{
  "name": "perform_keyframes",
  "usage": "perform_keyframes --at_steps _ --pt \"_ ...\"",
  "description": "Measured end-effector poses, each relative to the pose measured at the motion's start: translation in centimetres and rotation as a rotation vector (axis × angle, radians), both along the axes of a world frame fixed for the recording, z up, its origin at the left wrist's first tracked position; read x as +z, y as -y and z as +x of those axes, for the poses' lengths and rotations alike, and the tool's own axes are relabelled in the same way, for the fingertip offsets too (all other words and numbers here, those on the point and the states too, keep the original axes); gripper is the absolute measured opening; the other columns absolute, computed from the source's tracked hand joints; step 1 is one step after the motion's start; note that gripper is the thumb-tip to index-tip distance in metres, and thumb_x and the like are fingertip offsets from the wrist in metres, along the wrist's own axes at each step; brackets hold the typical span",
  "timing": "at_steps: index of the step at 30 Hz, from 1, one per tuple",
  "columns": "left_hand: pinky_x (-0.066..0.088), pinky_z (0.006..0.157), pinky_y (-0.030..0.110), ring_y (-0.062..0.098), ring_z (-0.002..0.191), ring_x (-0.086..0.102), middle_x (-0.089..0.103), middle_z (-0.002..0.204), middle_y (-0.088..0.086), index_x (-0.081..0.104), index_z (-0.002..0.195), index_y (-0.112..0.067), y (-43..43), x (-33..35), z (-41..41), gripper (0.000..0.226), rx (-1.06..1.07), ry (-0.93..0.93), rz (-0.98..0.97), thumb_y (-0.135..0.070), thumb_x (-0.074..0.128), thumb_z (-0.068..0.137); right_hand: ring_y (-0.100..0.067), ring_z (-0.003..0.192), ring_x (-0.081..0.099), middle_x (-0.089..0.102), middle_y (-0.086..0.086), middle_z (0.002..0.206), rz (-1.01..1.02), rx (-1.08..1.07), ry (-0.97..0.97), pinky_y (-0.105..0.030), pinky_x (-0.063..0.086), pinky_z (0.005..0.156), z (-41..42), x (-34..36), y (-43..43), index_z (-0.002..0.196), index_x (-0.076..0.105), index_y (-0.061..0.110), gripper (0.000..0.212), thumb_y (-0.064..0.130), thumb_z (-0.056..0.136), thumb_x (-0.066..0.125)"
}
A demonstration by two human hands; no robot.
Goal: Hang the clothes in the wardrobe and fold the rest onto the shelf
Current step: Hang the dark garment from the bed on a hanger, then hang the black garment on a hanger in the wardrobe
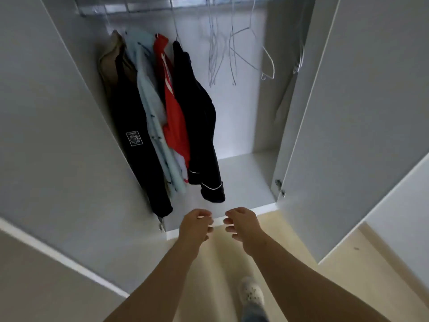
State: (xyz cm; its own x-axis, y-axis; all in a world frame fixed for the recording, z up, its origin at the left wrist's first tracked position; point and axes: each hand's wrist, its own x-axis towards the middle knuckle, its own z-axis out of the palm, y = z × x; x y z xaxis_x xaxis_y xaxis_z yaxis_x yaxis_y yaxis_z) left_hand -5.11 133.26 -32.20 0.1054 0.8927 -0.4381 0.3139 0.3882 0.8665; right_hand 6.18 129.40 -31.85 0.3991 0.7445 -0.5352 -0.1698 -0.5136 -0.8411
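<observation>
Hands: left hand (197, 225) and right hand (242, 225) loosely curled, holding nothing, just apart.
Open room: wardrobe (236, 117) right half, beneath bare hangers (232, 49).
Clothes (199, 117): bunched left.
Cut off: rail (139, 6) top.

I'm in a home, a bedroom or closet space. White built-in wardrobe (232, 112) with doors open, jackets (162, 108) on a rail (144, 6), bare wire hangers (232, 49), pale wood floor (290, 240).

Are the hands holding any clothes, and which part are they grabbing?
Nothing is held. The left hand and the right hand are loosely curled and empty, below the dark jacket.
</observation>
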Motion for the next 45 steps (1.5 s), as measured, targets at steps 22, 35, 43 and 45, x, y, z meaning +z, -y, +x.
perform_keyframes --at_steps 22,35,43,45 --pt "0.039 0.05 0.022 0.012 0.062 0.056 0.064 0.077 0.0 0.06 0.084 -0.021 40.9 -7.3 -4.9 0.012 -0.443 -0.069 -0.212 -0.015 0.052 0.091 -0.012 0.041 0.046 0.056 -0.004 0.063 -0.188 -0.414 -0.189 -0.013 0.03 0.035 -7.6 -8.1 45.1 0.084 0.054 0.009 0.01 0.009 0.093 0.049" --pt "0.035 0.048 0.019 0.013 0.058 0.053 0.06 0.073 0.002 0.058 0.082 -0.017 66.1 -8.6 -7.3 0.015 -0.75 -0.174 -0.369 -0.011 0.05 0.093 -0.015 0.052 0.05 0.058 -0.002 0.067 -0.34 -0.762 -0.278 -0.02 0.034 0.045 -13.0 -10.3 72.9 0.078 0.054 0.015 0.015 0.012 0.092 0.05" --pt "0.039 0.054 0.023 0.013 0.059 0.054 0.061 0.073 0.0 0.058 0.081 -0.017 74.3 -10.5 -5.6 0.014 -1.072 -0.317 -0.336 -0.012 0.051 0.092 -0.014 0.053 0.049 0.057 -0.001 0.068 -0.353 -1.11 -0.375 -0.021 0.034 0.051 -15.2 -11.1 82.7 0.075 0.052 0.017 0.018 0.013 0.092 0.048" --pt "0.039 0.053 0.022 0.013 0.058 0.054 0.061 0.072 -0.001 0.059 0.078 -0.02 77.4 -10.5 -4.7 0.018 -1.132 -0.321 -0.306 -0.012 0.051 0.091 -0.014 0.054 0.049 0.056 -0.001 0.069 -0.321 -1.189 -0.404 -0.021 0.033 0.052 -15.7 -10.9 85.5 0.075 0.051 0.017 0.018 0.013 0.092 0.048"
